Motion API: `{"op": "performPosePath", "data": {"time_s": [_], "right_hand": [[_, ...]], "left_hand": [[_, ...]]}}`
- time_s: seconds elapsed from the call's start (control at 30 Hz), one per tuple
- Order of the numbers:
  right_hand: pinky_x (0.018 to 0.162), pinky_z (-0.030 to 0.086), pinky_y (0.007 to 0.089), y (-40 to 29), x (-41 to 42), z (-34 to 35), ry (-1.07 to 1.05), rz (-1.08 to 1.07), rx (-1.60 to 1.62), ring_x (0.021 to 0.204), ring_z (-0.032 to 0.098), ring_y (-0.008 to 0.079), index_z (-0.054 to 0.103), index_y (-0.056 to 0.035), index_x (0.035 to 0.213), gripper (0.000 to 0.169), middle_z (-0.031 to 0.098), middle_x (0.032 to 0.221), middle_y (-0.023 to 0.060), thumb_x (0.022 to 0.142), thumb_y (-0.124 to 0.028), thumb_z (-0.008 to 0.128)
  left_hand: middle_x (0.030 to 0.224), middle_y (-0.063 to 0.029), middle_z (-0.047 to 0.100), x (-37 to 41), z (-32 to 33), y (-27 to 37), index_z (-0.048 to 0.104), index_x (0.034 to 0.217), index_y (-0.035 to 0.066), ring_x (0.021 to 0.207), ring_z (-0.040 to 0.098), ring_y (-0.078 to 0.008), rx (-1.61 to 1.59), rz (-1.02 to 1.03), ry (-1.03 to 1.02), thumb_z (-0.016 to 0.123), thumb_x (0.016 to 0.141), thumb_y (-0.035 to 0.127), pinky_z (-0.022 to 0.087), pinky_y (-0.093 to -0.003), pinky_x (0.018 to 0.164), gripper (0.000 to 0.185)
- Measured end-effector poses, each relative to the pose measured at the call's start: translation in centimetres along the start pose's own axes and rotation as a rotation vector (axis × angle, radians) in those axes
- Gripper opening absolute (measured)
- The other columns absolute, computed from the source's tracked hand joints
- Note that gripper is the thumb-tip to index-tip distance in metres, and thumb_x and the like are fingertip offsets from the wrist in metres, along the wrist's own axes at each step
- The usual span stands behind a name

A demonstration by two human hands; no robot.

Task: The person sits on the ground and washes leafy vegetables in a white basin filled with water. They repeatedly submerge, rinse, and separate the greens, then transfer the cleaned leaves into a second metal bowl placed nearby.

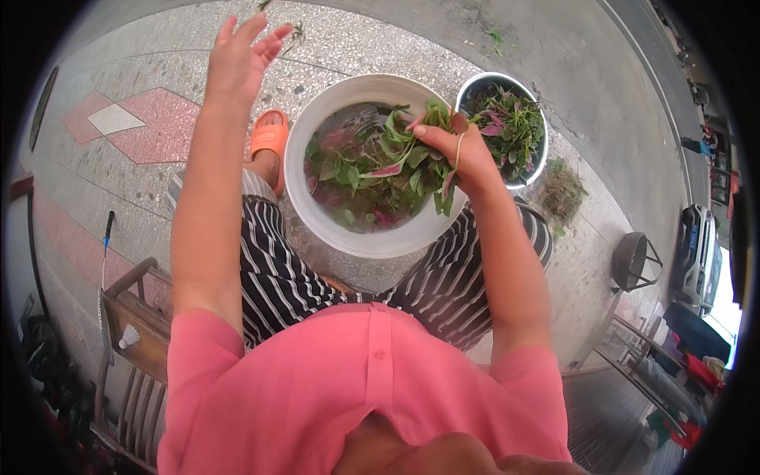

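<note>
My right hand (470, 155) grips a bunch of leafy greens (409, 155) with red-streaked leaves, likely amaranth, over the right side of a large whitish basin (304, 205). Water fills the basin, and more green and reddish leaves (356, 178) float in it. Out ahead on the left, my left hand (240, 59) is raised with its fingers apart and nothing in it. Small green scraps (297, 37) are just beyond its fingertips. A smaller round tub (543, 155) stands against the basin's right side, heaped with similar greens (507, 133).
A pile of plant trimmings (563, 189) lies right of the tub, and a loose sprig (494, 40) farther out. At left is a wooden chair (145, 338) with a shuttlecock (129, 336) and badminton racket (105, 285). A clothes rack (647, 380) and parked car (696, 255) are at right.
</note>
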State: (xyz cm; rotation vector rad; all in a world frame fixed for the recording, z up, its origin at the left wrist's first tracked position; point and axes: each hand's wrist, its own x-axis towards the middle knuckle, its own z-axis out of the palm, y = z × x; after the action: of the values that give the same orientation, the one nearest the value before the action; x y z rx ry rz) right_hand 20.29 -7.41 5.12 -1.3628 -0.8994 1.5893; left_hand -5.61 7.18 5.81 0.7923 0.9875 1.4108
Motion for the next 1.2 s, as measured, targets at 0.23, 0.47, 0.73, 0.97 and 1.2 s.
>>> {"op": "performPosePath", "data": {"time_s": [0.23, 0.47, 0.73, 0.97, 1.2], "right_hand": [[0.07, 0.053, 0.0297, -0.5, 0.4, -1.8, 0.063, -0.119, 0.144, 0.078, 0.063, 0.0184, 0.056, -0.0008, 0.09, 0.014, 0.065, 0.09, 0.0131, 0.078, -0.008, 0.06], [0.067, 0.045, 0.0231, -1.4, -0.1, -1.3, 0.03, -0.027, -0.009, 0.072, 0.056, 0.011, 0.058, -0.0036, 0.093, 0.021, 0.059, 0.078, 0.0041, 0.074, -0.011, 0.062], [0.066, 0.046, 0.0254, -4.3, 1.2, -15.8, 0.458, -0.169, -0.089, 0.073, 0.057, 0.0152, 0.056, -0.0026, 0.101, 0.032, 0.058, 0.084, 0.0061, 0.076, -0.02, 0.067], [0.074, 0.048, 0.0327, 2.2, 6.7, -30.7, 0.797, -0.053, -0.393, 0.089, 0.058, 0.0196, 0.038, 0.0021, 0.121, 0.063, 0.057, 0.101, 0.0139, 0.073, -0.022, 0.071], [0.094, 0.037, 0.0407, 18.0, 12.9, -36.1, 0.596, 0.114, -0.955, 0.111, 0.046, 0.0392, 0.03, 0.0075, 0.13, 0.077, 0.048, 0.117, 0.0284, 0.069, -0.024, 0.066]], "left_hand": [[0.105, -0.0099, 0.058, -4.3, 2.8, -0.8, 0.044, 0.122, 0.0, 0.086, 0.058, -0.0126, 0.276, -0.255, -0.354, 0.053, 0.088, 0.017, 0.045, -0.0179, 0.064, 0.039], [0.095, -0.0018, 0.06, -7.1, 4.7, -3.7, 0.056, 0.111, 0.007, 0.08, 0.055, -0.0061, 0.565, -0.319, -0.523, 0.052, 0.088, 0.021, 0.039, -0.0179, 0.066, 0.027], [0.095, -0.0015, 0.059, -8.4, 6.1, -3.0, 0.055, 0.111, 0.006, 0.083, 0.054, -0.0086, 0.706, -0.35, -0.585, 0.053, 0.087, 0.019, 0.04, -0.0208, 0.071, 0.028], [0.094, -0.004, 0.058, -9.0, 7.0, -4.0, 0.053, 0.112, 0.003, 0.085, 0.054, -0.0101, 0.7, -0.333, -0.68, 0.055, 0.084, 0.008, 0.042, -0.0226, 0.073, 0.028], [0.094, -0.0089, 0.059, -8.7, 8.5, -4.6, 0.053, 0.112, 0.003, 0.084, 0.056, -0.0159, 1.031, -0.276, -0.783, 0.057, 0.077, 0.001, 0.042, -0.0255, 0.069, 0.035]]}}
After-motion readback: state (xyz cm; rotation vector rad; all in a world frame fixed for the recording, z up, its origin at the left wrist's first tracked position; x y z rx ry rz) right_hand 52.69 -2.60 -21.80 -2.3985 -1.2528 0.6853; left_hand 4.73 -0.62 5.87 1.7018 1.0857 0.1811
